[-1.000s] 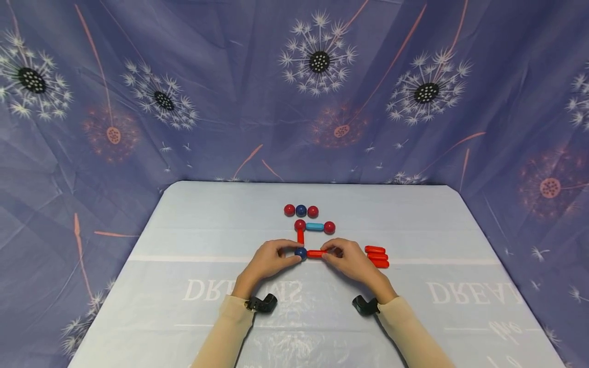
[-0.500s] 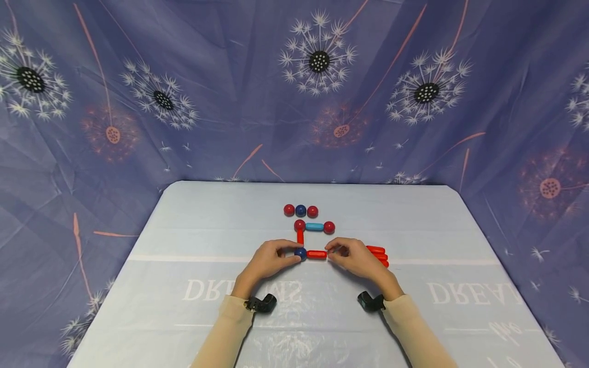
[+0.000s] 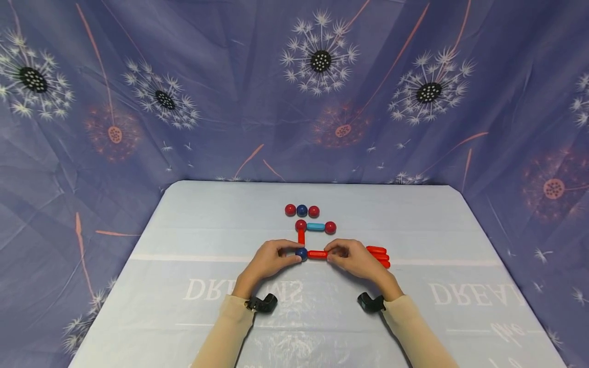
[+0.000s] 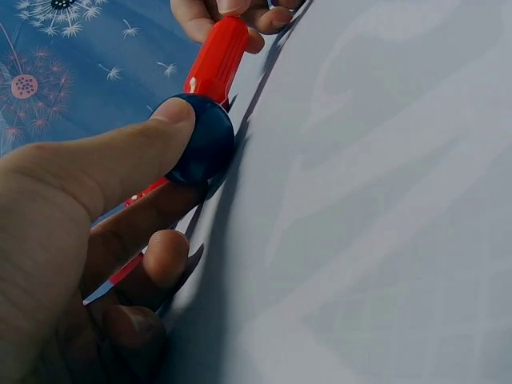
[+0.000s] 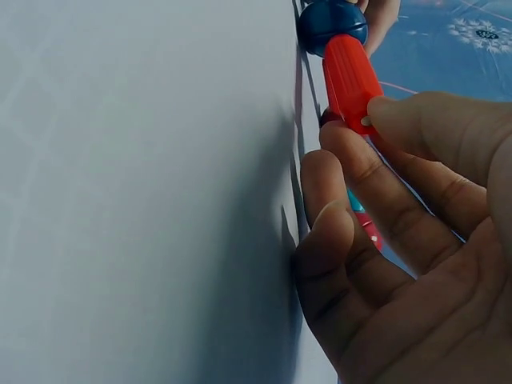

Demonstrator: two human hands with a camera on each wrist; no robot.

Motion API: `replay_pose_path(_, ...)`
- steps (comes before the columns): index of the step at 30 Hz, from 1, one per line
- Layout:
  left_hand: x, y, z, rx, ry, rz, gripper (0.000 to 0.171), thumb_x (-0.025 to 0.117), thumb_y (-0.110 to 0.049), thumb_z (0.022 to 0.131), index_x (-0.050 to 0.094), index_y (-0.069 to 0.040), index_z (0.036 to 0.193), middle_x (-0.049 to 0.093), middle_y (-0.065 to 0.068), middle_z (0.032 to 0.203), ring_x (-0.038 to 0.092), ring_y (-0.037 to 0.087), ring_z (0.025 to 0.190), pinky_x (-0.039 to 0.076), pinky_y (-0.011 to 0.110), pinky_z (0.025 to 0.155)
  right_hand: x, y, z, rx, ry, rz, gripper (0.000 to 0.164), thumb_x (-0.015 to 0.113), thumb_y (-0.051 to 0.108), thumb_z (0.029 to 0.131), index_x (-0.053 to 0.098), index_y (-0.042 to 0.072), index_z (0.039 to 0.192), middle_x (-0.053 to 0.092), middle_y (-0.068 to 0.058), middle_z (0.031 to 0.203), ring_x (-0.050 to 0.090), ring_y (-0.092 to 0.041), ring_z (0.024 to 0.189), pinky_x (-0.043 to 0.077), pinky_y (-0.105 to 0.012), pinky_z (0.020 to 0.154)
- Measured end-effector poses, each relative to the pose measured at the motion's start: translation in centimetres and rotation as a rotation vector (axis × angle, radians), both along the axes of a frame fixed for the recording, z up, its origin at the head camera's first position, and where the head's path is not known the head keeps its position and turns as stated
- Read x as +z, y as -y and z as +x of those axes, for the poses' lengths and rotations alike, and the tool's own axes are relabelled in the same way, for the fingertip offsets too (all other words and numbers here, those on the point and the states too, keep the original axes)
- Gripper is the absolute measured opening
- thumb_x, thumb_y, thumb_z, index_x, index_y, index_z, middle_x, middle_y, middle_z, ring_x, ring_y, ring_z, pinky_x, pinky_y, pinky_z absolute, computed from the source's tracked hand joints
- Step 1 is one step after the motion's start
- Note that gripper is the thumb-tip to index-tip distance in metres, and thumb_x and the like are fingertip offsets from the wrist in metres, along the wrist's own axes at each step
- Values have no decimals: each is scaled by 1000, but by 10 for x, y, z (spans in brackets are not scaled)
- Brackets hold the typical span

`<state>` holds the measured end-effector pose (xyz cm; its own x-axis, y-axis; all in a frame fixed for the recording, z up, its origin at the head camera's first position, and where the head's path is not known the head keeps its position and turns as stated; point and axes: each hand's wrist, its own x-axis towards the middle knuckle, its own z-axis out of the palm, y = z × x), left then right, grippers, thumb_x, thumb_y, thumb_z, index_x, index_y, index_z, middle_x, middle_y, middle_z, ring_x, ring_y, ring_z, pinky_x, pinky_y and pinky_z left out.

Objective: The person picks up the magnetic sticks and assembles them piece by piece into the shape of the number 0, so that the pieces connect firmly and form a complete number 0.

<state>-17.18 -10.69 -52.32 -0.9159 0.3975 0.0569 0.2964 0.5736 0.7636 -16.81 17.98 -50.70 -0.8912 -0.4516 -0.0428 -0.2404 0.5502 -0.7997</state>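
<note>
My left hand (image 3: 271, 259) pinches a dark blue ball (image 3: 301, 254) between thumb and fingers; the left wrist view shows the thumb on the ball (image 4: 210, 140). A red rod (image 3: 317, 254) runs right from that ball, touching it. Thumb and fingers of my right hand (image 3: 353, 259) pinch the rod's outer end, seen close in the right wrist view on the red rod (image 5: 350, 76). From the blue ball another red rod (image 3: 301, 236) leads away to a red ball (image 3: 301, 225). A light blue rod (image 3: 315, 227) joins that one to a second red ball (image 3: 330, 228).
Behind the joined pieces, a red ball (image 3: 290, 210), a blue ball (image 3: 301, 210) and another red ball (image 3: 314, 211) lie in a row. Loose red rods (image 3: 378, 257) lie right of my right hand, partly hidden by it. A dandelion-patterned cloth (image 3: 239, 102) hangs behind the white table (image 3: 207, 220).
My right hand let go of the red rod's end and drew slightly right, then took hold of the end again. My left hand stays on the blue ball.
</note>
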Motion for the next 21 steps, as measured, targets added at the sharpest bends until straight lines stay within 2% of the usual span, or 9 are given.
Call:
replay_pose_path(7, 0, 0, 0, 7, 12, 3, 31, 82, -34, 89, 78, -30, 120, 73, -5, 104, 52, 6, 62, 44, 24, 58, -1, 1, 1, -3, 8, 3, 14, 73, 19, 96, 75, 16, 110, 72, 4, 96, 64, -16, 83, 55, -27, 70)
replay_pose_path(16, 0, -1, 0, 14, 19, 10, 31, 82, -33, 88, 78, -32, 119, 71, -7, 95, 52, 7, 62, 42, 24, 57, 0, 2, 3, 12, 5, 21, 12, 73, 15, 94, 75, 19, 105, 70, 7, 91, 63, -14, 81, 53, -27, 75)
replay_pose_path(21, 1, -1, 1, 12, 23, 16, 31, 82, -34, 88, 78, -32, 119, 71, -7, 96, 52, 7, 62, 42, 24, 57, 2, 3, 4, 17, 19, 19, 11, 74, 14, 93, 75, 19, 103, 69, 7, 89, 63, -14, 80, 53, -26, 75)
